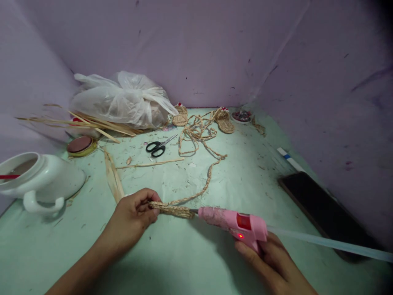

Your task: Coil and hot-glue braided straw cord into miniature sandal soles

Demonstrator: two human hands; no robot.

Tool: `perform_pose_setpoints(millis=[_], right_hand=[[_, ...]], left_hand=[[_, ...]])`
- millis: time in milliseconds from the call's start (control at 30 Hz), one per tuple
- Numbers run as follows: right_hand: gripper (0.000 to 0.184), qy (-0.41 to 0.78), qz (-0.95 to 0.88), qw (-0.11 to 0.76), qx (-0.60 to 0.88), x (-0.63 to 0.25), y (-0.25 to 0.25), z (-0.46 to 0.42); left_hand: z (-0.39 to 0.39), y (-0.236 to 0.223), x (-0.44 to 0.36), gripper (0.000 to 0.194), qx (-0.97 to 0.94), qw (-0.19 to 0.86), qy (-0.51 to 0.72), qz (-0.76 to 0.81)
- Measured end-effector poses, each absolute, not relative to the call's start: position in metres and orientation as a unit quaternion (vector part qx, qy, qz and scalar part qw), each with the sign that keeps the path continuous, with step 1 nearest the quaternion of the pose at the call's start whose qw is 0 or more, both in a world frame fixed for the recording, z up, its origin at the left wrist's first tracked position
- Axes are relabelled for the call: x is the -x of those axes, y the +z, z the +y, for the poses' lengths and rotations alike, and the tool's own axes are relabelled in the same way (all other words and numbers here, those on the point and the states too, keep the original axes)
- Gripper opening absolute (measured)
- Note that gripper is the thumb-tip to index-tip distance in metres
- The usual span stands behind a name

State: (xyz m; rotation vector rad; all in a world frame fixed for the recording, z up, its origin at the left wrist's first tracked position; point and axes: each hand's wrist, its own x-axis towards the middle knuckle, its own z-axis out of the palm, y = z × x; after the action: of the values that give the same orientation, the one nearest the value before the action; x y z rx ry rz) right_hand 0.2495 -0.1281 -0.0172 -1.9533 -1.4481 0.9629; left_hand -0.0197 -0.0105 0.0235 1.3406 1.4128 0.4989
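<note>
My left hand [132, 219] is closed, pinching one end of a small woven straw piece [173, 209] that lies flat on the pale green table [184, 258]. A long braided straw cord [208, 176] runs from that piece away toward the back. My right hand [272, 258] grips a pink hot glue gun [235, 223] whose red light is on. Its metal nozzle touches the right end of the woven piece. A clear glue stick [331, 242] sticks out behind the gun to the right.
Black scissors [159, 147] lie mid-table. A white plastic bag [121, 100] and dry straw strips [86, 122] sit back left, two small straw sandals [224, 120] at the back. A white jug [39, 180] lies at left, a dark flat slab [322, 209] at right. Purple walls enclose the table.
</note>
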Motion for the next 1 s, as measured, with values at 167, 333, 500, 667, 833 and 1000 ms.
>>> perform_pose_setpoints(millis=[167, 333, 500, 667, 833, 1000], right_hand=[[0.049, 0.390, -0.530, 0.239, 0.714, -0.254, -0.018, -0.127], [0.048, 0.405, -0.528, 0.235, 0.709, -0.261, -0.026, -0.126], [0.047, 0.405, -0.543, 0.232, 0.698, -0.259, -0.020, -0.126], [0.043, 0.357, -0.528, 0.276, 0.719, -0.248, -0.009, -0.126], [0.037, 0.341, -0.556, 0.284, 0.703, -0.250, -0.005, -0.123], [0.033, 0.353, -0.534, 0.321, 0.698, -0.265, 0.015, -0.100]], left_hand=[[-0.008, 0.021, 0.020, 0.021, -0.569, 0.529, 0.206, 0.595], [-0.008, 0.020, 0.022, 0.021, -0.568, 0.529, 0.206, 0.596], [-0.009, 0.021, 0.022, 0.021, -0.565, 0.529, 0.213, 0.597], [-0.009, 0.022, 0.022, 0.017, -0.574, 0.519, 0.208, 0.599], [-0.008, 0.021, 0.022, 0.017, -0.574, 0.518, 0.207, 0.600], [-0.008, 0.020, 0.022, 0.018, -0.576, 0.480, 0.183, 0.636]])
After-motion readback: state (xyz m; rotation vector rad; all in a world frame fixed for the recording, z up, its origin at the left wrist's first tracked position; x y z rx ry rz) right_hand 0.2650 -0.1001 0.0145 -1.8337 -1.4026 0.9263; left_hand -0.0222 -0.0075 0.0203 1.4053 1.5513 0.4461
